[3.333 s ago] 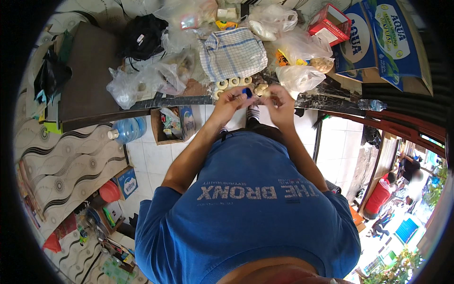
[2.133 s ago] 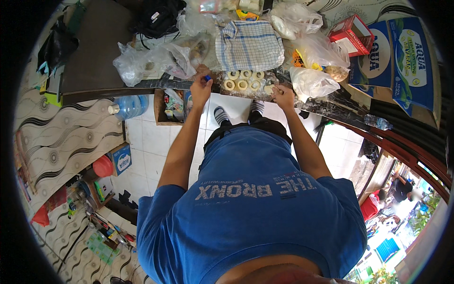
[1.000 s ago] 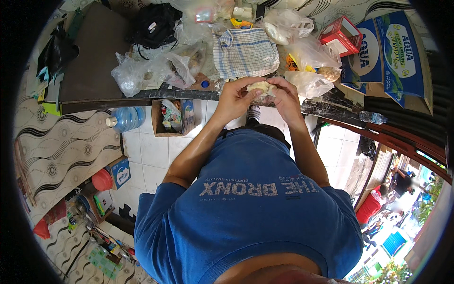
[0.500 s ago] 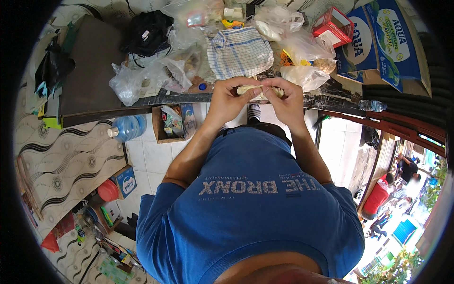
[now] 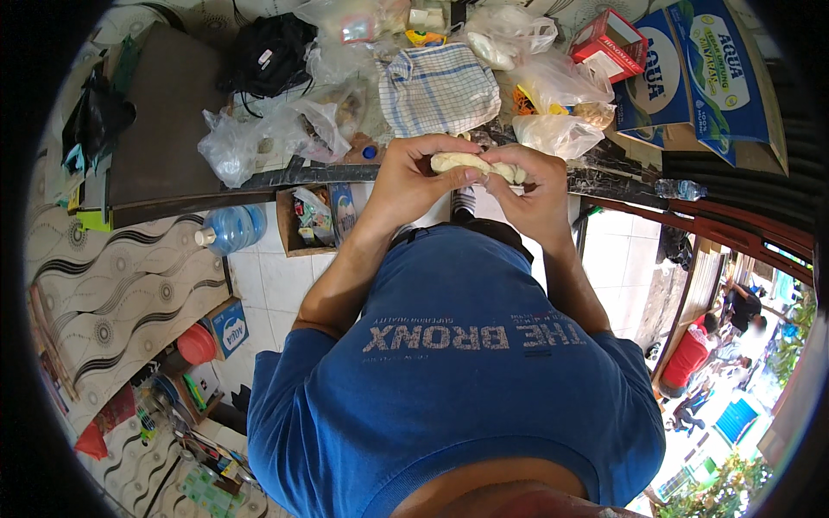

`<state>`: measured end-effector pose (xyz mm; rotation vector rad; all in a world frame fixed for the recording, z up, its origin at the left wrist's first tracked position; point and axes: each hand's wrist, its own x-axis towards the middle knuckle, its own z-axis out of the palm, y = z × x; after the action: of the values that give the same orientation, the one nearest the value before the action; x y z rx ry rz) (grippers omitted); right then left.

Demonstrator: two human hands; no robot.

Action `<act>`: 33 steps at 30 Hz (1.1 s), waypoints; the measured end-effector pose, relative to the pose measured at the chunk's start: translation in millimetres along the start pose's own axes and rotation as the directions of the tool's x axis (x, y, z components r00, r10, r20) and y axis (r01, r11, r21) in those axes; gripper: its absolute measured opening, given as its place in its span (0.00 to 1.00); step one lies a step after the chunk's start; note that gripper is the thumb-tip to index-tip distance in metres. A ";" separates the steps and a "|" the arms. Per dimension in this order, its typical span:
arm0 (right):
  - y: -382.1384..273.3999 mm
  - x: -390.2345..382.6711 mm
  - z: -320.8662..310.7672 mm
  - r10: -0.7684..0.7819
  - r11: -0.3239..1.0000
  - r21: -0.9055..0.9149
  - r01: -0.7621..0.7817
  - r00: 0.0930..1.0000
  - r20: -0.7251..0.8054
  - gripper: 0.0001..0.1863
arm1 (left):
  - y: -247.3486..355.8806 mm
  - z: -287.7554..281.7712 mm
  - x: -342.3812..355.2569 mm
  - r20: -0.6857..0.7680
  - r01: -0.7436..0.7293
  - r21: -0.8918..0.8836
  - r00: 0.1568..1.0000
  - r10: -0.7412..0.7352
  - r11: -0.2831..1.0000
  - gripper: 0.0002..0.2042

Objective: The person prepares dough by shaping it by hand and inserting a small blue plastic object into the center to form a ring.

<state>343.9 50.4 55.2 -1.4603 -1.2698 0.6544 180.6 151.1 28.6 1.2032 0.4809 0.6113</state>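
My left hand and my right hand hold one pale cream, soft-looking piece like dough between them, just over the near edge of the table. The piece is long and lumpy. Its left part shows between my left thumb and fingers, and its right end sticks out by my right fingers. Both thumbs press on the near side and meet at the middle. Directly beyond my hands lies a checked blue-and-white cloth, spread on the table.
Clear plastic bags and a black bag crowd the table. A blue bottle cap lies left of my hands. At right are a red box and blue cartons. An open carton stands below.
My right hand has shifted slightly right and nearer to me, with its wrist turned. More of the pale piece shows between my hands now, and it looks longer and fuller.
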 end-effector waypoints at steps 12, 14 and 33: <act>4.8 -4.8 3.3 -0.112 0.992 -0.061 0.111 0.994 -0.013 0.08 | -8.5 -5.2 -0.2 -0.010 0.052 -0.026 0.999 -0.052 0.998 0.08; 1.1 -5.7 1.4 -0.095 0.994 -0.061 0.095 0.995 -0.002 0.08 | -11.3 -5.2 -0.7 -0.010 0.073 -0.065 0.997 -0.074 0.995 0.07; 0.8 -8.8 -4.7 -0.094 0.974 -0.195 0.112 0.991 0.098 0.14 | -13.8 -7.4 7.6 0.217 0.327 0.017 0.921 -0.322 0.945 0.13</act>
<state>345.7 40.6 54.0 -1.5301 -1.5060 0.5391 184.0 158.2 13.0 1.1248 0.4741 0.1956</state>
